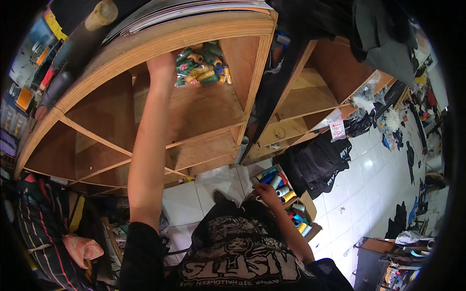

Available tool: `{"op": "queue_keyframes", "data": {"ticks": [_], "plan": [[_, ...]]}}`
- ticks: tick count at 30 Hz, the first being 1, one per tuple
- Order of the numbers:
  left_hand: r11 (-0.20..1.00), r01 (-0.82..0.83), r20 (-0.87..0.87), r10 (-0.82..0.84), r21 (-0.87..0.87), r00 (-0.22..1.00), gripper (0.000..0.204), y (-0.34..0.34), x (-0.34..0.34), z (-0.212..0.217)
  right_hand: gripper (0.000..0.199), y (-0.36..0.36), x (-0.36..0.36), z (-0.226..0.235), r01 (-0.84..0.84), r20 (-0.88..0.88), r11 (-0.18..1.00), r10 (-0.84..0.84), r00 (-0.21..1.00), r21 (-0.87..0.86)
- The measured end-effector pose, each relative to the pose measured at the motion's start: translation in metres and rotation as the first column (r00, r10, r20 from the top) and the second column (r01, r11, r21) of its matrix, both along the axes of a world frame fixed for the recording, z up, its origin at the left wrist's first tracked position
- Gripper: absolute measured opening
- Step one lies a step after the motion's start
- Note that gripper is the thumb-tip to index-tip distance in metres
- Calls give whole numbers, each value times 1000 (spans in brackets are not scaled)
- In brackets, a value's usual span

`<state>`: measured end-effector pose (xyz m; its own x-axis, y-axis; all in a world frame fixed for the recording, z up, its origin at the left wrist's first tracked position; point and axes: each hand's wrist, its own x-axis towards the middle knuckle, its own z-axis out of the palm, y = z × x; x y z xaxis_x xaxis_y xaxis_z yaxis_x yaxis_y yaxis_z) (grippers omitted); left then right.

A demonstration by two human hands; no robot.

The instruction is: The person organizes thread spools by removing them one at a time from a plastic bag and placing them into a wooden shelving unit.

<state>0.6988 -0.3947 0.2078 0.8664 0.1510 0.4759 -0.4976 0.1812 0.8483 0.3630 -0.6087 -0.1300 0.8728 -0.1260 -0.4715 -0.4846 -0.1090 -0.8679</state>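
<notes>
While inside wooden shelving [206, 106], left hand [163, 64] of indiscernible grip; above white tiles [357, 194], slack right hand [265, 192].

Standing here, I can't see the fingers of the left hand [163, 64]; they disappear behind the front edge of the wooden shelf [218, 35], so whether they grip the clear bag of thread spools [206, 65] I can't say. That edge hides the bag's top, and the hand blocks its left end. The right hand [265, 192] is too small and dim to show whether it touches the boxed spools [276, 182] beside it. The shoes [220, 196] are mostly covered by clothing, both dark sleeves [141, 257] run off below, and the clutter at lower right [405, 262] is too tiny to sort out.
</notes>
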Motion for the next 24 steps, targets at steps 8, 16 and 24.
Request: {"op": "queue_keyframes", "data": {"ticks": [8,16,24], "plan": [[674,121,-63,-242,-729,968,28,16,-78,-18,19,-1,38,49,-40,148,998,34,988,38],[724,199,123,-157,-660,980,26,14,-172,45,33,21,90,184,-201,542,978,194,818,-47],[800,117,106,-67,-588,992,16,-3,-213,105,95,79,130,225,-45,826,935,332,456,-351]]}}
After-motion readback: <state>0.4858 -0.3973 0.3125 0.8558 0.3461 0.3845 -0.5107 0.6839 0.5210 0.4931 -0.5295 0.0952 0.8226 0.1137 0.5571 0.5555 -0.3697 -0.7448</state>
